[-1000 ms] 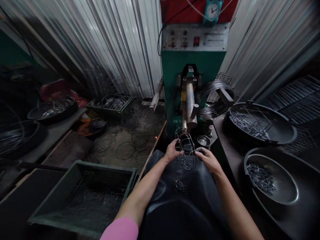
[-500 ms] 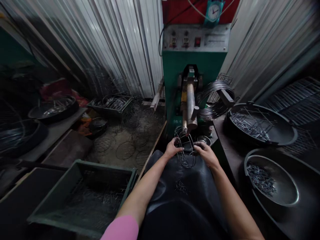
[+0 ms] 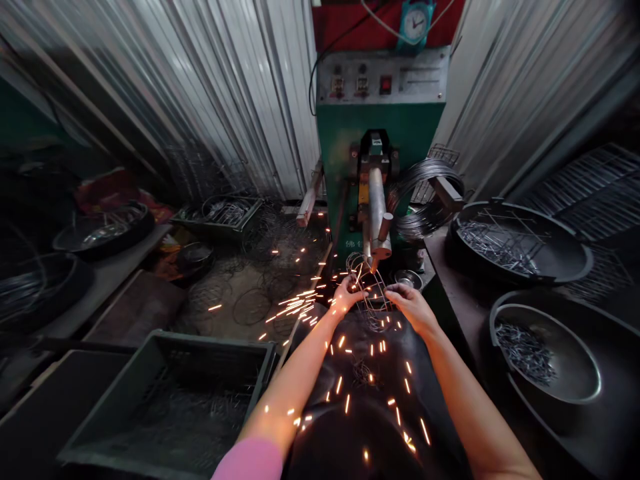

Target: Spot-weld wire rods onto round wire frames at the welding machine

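My left hand (image 3: 347,294) and my right hand (image 3: 410,304) both grip a small round wire cage (image 3: 373,298), one on each side. The cage's top is pressed up against the metal electrode arm (image 3: 376,213) of a green spot-welding machine (image 3: 380,127). Orange sparks (image 3: 300,303) spray out from the contact point to the left and down over my black apron (image 3: 370,407). A small heap of loose wire pieces (image 3: 361,372) lies on the apron in my lap.
Two black pans of short wire pieces (image 3: 520,247) (image 3: 545,353) sit at the right. A coil of wire (image 3: 425,193) hangs beside the machine. A green crate (image 3: 170,400) stands at the lower left. Wire rings litter the floor (image 3: 250,293). Corrugated metal walls close in behind.
Both hands raised the wire cage slightly to the electrode. Sparks now fly from the weld point, where none showed half a second ago. The view shifted a little.
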The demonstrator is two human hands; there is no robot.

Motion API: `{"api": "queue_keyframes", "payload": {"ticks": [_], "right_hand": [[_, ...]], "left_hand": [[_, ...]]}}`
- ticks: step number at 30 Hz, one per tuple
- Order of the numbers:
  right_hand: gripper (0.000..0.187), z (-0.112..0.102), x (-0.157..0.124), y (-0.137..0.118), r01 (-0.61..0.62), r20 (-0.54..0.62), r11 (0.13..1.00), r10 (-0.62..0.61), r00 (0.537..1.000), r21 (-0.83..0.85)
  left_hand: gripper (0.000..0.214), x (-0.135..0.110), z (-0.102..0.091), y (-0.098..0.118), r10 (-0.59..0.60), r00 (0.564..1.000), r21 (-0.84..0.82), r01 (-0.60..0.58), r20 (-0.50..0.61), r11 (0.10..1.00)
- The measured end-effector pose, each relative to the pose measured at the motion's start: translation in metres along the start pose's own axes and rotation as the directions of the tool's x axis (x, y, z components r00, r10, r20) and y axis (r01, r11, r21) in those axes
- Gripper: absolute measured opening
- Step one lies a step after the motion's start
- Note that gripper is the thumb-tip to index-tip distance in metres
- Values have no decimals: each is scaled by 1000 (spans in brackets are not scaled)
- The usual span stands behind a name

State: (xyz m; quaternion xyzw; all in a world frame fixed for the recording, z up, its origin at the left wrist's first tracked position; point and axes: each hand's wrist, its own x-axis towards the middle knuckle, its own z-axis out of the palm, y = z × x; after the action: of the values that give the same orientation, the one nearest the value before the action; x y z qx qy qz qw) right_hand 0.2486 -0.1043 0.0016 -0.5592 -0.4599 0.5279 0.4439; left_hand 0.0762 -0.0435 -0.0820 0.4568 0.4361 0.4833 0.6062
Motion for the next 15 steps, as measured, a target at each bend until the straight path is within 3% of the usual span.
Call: {"api": "queue_keyframes", "payload": {"ticks": [6,9,15], "right_hand": [[28,-9,-23,15,3,60,1000,-3,998,1],[27,-7,-18,10,47,30,999,-46,998,-14],[32,1,1,-4,25,-12,1000,-25,1000,12]], "left_hand": [[65,-9,-2,-9,-2,1000,37,2,-1,999],[60,-11,0,-10,-87,995,-17,87,46,996],[63,-5,0,-6,-189,982,-60,188,-10,980]]}}
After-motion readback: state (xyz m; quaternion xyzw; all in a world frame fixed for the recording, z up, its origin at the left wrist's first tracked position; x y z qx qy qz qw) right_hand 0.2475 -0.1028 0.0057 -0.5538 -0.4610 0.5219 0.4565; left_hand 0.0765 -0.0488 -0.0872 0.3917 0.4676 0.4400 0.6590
